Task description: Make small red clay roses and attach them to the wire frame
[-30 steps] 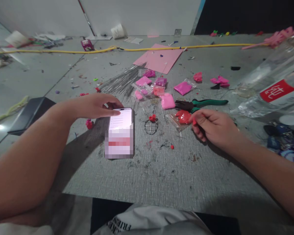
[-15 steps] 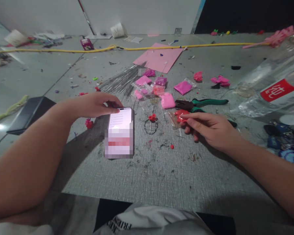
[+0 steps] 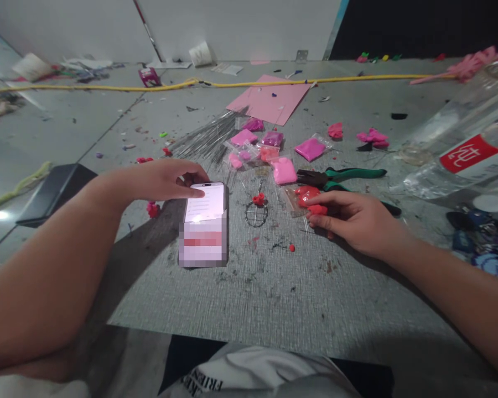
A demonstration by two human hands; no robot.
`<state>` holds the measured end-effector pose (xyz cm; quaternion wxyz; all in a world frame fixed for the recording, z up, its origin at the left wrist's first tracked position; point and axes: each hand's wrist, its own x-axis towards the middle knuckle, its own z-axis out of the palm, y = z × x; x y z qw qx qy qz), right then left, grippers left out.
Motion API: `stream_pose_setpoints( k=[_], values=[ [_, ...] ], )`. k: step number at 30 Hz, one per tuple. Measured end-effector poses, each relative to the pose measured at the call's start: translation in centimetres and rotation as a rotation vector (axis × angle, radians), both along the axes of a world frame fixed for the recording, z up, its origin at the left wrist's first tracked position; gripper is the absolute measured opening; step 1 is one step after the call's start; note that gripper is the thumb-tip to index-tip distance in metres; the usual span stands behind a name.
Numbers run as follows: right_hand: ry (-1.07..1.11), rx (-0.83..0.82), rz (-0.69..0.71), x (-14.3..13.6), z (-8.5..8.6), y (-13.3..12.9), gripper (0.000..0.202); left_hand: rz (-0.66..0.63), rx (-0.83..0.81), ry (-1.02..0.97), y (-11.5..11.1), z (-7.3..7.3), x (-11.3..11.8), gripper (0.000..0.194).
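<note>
On my feed, the right hand is pinched closed, thumb against fingers, with a soft, matte red lump of modelling clay held between the tips, just beside a glossy clear plastic packet of red clay. A fingertip overlaps that packet from where I watch; whether it touches, I cannot tell. Over to the left hand: it bends across the top of a flat, round-cornered phone with a bright glass screen, thumb laid on the glass, other fingers half curled at the far edge, and I cannot tell whether they grip it. Between the two hands I have a dark, twisted-wire oval ring with straight wires crossing inside, a crinkled, petal-like red clay piece at its top. A small round red clay dot lies nearer the wearer, on the grey, woven-looking tabletop. Behind the right hand sit pliers with smooth green handles and dark jaws, touching or nearly touching a puffy pink clay pillow. Farther back, a bundle of thin, straight silvery wires fans out towards a smooth pink sheet.
</note>
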<state>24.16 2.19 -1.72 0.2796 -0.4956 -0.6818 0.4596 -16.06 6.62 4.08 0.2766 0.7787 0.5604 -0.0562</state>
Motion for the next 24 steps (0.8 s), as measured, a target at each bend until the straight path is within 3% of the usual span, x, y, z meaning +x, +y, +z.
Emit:
stream_pose_setpoints(
  k=[9, 24],
  values=[
    [-0.005, -0.001, -0.005, -0.1, 0.1, -0.1, 0.041, 0.018, -0.046, 0.029, -1.1, 1.0, 1.1, 0.070],
    [-0.008, -0.012, 0.009, -0.1, 0.1, -0.1, 0.043, 0.086, 0.015, 0.125, -2.4, 1.1, 2.3, 0.082]
  ],
)
